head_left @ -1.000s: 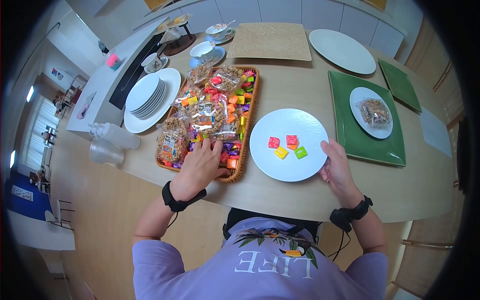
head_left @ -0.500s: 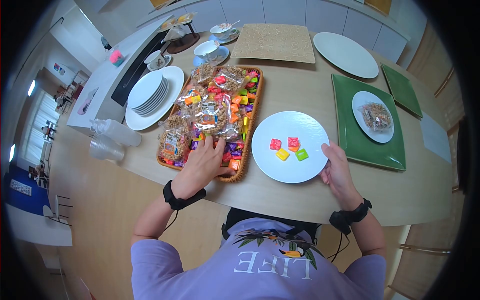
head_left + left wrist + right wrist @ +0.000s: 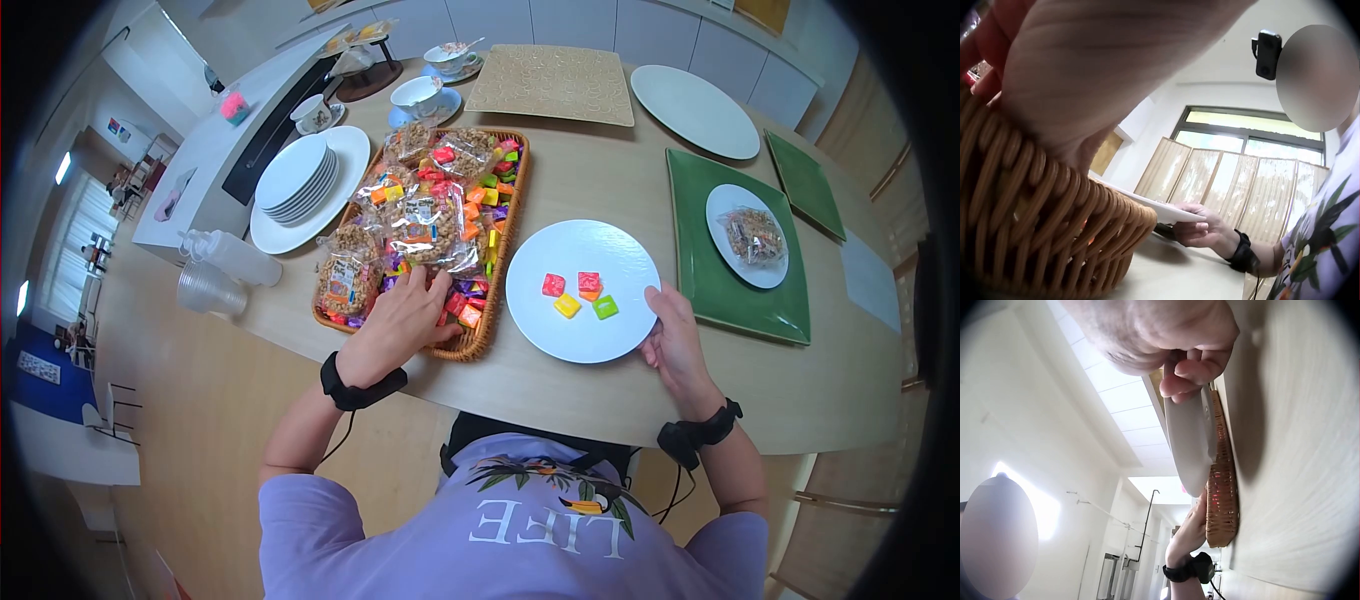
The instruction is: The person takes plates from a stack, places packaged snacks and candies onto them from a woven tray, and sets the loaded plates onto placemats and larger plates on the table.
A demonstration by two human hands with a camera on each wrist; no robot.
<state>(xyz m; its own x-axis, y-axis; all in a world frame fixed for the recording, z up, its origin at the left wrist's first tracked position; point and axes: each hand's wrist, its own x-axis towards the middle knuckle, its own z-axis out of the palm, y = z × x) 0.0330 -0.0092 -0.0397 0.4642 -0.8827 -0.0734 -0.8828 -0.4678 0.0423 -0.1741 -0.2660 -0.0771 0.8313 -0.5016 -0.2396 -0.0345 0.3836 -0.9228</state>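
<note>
Green tray (image 3: 700, 270) with snack plate (image 3: 745, 236); stacked plates (image 3: 294, 181); teacups (image 3: 417, 98).

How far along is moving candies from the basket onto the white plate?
Five candies already lie on the white plate. In hand: the left hand reaches into the basket among the wrapped candies, while the right hand grips the plate's rim. Left: the basket looks nearly full, so how many more go over is unclear.

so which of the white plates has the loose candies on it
The round white plate beside the basket, its edge held by the right hand. The small plate on the green tray holds a wrapped snack instead.
</note>
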